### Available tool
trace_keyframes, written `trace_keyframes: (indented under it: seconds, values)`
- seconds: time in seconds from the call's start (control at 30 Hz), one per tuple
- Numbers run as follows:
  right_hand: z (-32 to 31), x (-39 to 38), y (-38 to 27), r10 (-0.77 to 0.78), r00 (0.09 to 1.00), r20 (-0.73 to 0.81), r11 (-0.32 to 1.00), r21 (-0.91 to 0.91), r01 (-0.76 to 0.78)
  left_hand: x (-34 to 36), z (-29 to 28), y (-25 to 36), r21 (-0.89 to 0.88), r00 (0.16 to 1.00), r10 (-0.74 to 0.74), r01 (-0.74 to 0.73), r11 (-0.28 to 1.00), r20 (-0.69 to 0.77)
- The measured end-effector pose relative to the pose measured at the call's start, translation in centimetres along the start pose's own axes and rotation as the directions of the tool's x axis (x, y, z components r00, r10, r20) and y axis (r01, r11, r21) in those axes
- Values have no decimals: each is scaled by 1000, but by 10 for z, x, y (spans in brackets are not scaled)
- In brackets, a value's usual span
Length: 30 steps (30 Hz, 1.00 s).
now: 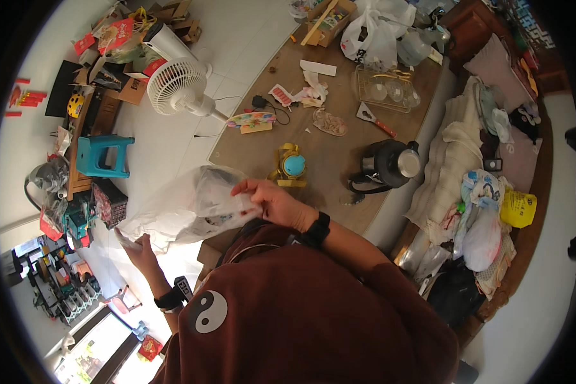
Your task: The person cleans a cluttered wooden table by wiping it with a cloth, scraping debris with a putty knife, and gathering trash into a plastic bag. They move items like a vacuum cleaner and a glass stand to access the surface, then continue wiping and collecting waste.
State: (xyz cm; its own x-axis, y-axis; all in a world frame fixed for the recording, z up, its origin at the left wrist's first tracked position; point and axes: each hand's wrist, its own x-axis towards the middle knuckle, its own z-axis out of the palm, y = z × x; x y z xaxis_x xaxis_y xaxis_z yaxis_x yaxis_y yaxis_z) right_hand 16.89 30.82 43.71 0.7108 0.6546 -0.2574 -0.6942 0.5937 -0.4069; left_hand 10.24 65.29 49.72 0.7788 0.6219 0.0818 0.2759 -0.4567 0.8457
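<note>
A translucent white plastic bag [182, 205] is stretched between my two hands, beside the near left corner of the table. My left hand [142, 255] pinches its lower left end, low and out past the table. At its upper right edge, my right hand [276, 203] is closed on the thin plastic, with the fingertips showing at the rim. What the bag holds, if anything, is hard to make out through the film. Just beyond my right hand stands a yellow cup with a light blue lid [294, 165]. A dark thermos jug [390, 165] is farther right.
On the brown table [329, 214] lie a red-handled scraper [376, 120], a wire rack with glasses [385, 89], paper scraps and a hand fan [251, 120]. A white electric fan [180, 88] and a teal stool [105, 156] stand left. A cluttered sofa [454, 153] lines the right.
</note>
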Motion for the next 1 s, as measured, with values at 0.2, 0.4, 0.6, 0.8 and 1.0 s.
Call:
trace_keyframes:
  seconds: [0.2,0.4,0.6,0.8,1.0]
  values:
    - [-27,0,-6,26,999,38,732,-681,7,3,4,-37,-426,948,-318,296,855,21]
    - [-61,7,13,-3,973,-230,876,-471,-109,41,-21,-103,-556,549,-114,830,-45,828]
    - [-98,-1,-9,-429,825,-368,590,-806,-53,85,-21,-122,-626,634,-308,768,137,710]
    - [-85,-26,-61,-687,468,-557,298,-802,-518,161,-21,-166,-579,627,-436,774,257,645]
    - [134,-15,-126,-422,898,-123,-552,-751,-362,233,1,-208,-417,610,-517,791,449,600]
